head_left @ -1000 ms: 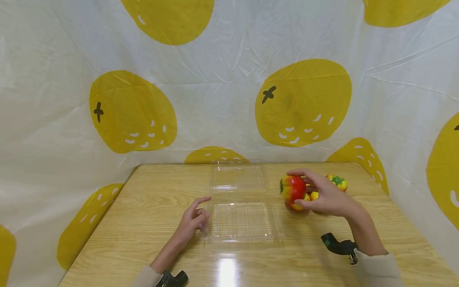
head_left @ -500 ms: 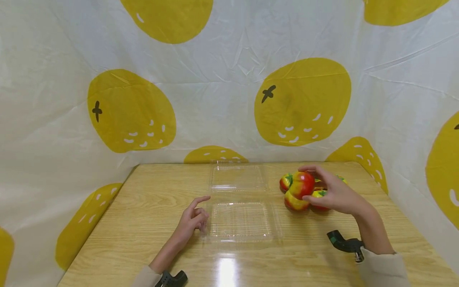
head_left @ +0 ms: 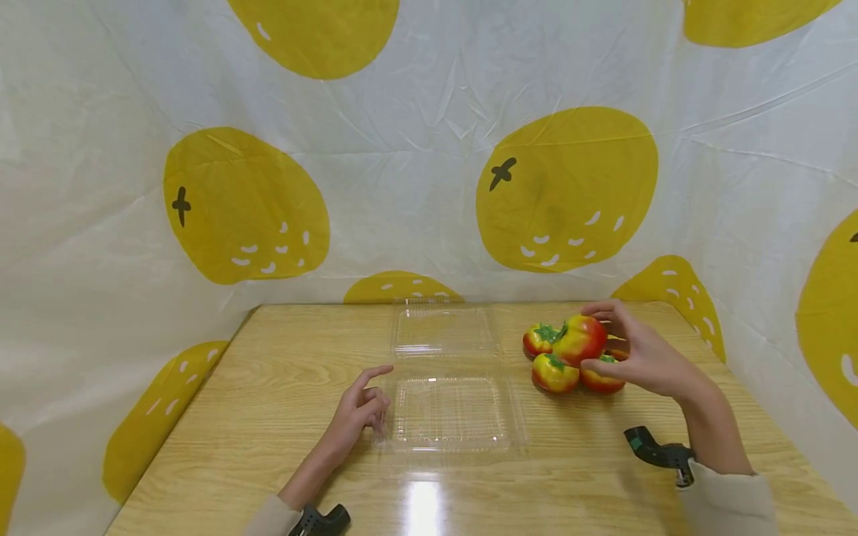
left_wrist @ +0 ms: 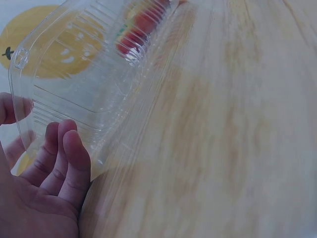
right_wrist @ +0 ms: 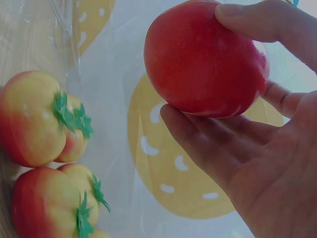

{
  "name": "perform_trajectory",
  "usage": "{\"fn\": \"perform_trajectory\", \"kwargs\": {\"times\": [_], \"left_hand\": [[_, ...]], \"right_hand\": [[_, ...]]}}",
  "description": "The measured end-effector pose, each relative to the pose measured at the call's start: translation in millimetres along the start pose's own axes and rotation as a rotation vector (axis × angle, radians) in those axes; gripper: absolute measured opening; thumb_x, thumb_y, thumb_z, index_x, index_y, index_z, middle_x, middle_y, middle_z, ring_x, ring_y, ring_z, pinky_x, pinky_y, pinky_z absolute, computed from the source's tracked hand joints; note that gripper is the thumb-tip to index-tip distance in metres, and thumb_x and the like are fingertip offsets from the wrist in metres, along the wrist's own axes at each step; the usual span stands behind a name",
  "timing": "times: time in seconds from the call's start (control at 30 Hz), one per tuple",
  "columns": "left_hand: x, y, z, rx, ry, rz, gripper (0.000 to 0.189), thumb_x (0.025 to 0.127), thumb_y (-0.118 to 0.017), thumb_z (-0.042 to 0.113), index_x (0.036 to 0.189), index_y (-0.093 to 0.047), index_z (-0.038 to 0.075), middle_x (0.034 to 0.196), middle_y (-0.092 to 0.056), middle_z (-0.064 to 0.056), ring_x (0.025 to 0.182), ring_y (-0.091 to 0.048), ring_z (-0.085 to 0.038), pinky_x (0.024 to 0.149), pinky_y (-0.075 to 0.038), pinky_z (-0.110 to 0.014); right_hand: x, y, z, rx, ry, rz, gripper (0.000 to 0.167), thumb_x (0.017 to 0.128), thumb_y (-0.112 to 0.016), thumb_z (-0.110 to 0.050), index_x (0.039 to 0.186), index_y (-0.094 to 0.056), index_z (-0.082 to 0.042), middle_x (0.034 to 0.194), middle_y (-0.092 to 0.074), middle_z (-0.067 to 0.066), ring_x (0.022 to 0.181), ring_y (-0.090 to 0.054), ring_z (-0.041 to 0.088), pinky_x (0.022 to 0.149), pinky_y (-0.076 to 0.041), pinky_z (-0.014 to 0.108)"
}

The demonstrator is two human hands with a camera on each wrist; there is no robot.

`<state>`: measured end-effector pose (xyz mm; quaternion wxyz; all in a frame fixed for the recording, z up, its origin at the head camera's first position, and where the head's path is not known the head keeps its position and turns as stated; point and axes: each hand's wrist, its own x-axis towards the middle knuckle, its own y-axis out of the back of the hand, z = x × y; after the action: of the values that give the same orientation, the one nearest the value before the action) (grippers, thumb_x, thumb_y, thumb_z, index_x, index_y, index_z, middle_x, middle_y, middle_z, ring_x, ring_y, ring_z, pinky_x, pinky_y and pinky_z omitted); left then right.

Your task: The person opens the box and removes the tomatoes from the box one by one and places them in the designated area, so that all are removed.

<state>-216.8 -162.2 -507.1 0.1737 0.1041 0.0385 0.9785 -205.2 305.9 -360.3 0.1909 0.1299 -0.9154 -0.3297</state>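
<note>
My right hand point(head_left: 646, 357) holds a red and yellow toy persimmon point(head_left: 582, 339), thumb on one side and fingers on the other. In the head view this persimmon overlaps several others on the table, among them one at the front left point(head_left: 555, 374) and one at the front right point(head_left: 603, 380). The right wrist view shows the held persimmon's smooth red side point(right_wrist: 203, 62). My left hand point(head_left: 355, 409) holds the left edge of a clear plastic box point(head_left: 512, 417), index finger stretched out and the other fingers curled point(left_wrist: 62, 161) at the rim.
The box's lid half point(head_left: 445, 331) lies opened out behind its base. Under everything is a wooden table point(head_left: 302, 335). A white curtain point(head_left: 402, 186) with yellow fruit prints stands behind and at both sides. Both wrists carry black camera mounts point(head_left: 660, 452).
My right hand has moved to the right with the persimmon and turned it, so persimmons hidden before now show at the left and front. The left hand and box stay put.
</note>
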Motion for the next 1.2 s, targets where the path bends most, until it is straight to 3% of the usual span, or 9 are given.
{"fn": "perform_trajectory", "kwargs": {"times": [0.27, 0.57, 0.97, 1.2], "left_hand": [[0.7, 0.0, 0.3, -0.014, -0.005, -0.003, 0.057, 0.102, -0.055, 0.007, 0.157, -0.037, 0.003, 0.075, -0.055, -0.004, 0.054, -0.055, -0.007, 0.051, -0.056, -0.029], [0.0, 0.0, 2.0, -0.024, -0.007, -0.004, 0.057, 0.102, -0.054, 0.005, 0.156, -0.036, 0.001, 0.077, -0.056, -0.006, 0.054, -0.055, -0.006, 0.051, -0.056, -0.029], [-0.1, -0.5, 4.3, -0.021, 0.007, 0.007, 0.056, 0.102, -0.052, 0.003, 0.156, -0.038, 0.003, 0.080, -0.058, -0.009, 0.056, -0.054, -0.006, 0.052, -0.056, -0.027], [-0.2, -0.8, 4.5, -0.020, 0.011, 0.006, 0.056, 0.101, -0.052, 0.003, 0.156, -0.037, 0.002, 0.081, -0.057, -0.009, 0.056, -0.054, -0.006, 0.052, -0.056, -0.027]], "right_hand": [[-4.3, 7, 9, -0.038, 0.013, 0.030, 0.081, 0.087, -0.082, -0.011, 0.154, -0.036, -0.012, 0.142, -0.052, 0.018, 0.116, -0.048, -0.015, 0.088, -0.051, 0.011], [-7.3, 12, 21, -0.029, 0.015, 0.049, 0.071, 0.088, -0.080, -0.008, 0.148, -0.042, -0.008, 0.137, -0.050, -0.006, 0.115, -0.049, -0.016, 0.087, -0.052, 0.010], [-10.3, 21, 32, -0.036, 0.055, 0.120, 0.069, 0.082, -0.083, 0.000, 0.140, -0.044, -0.001, 0.131, -0.052, -0.016, 0.115, -0.051, -0.013, 0.091, -0.043, 0.001], [-14.3, 26, 38, -0.042, 0.027, 0.148, 0.068, 0.082, -0.082, 0.001, 0.138, -0.043, 0.000, 0.128, -0.051, -0.018, 0.111, -0.052, -0.015, 0.089, -0.043, -0.001]]}}
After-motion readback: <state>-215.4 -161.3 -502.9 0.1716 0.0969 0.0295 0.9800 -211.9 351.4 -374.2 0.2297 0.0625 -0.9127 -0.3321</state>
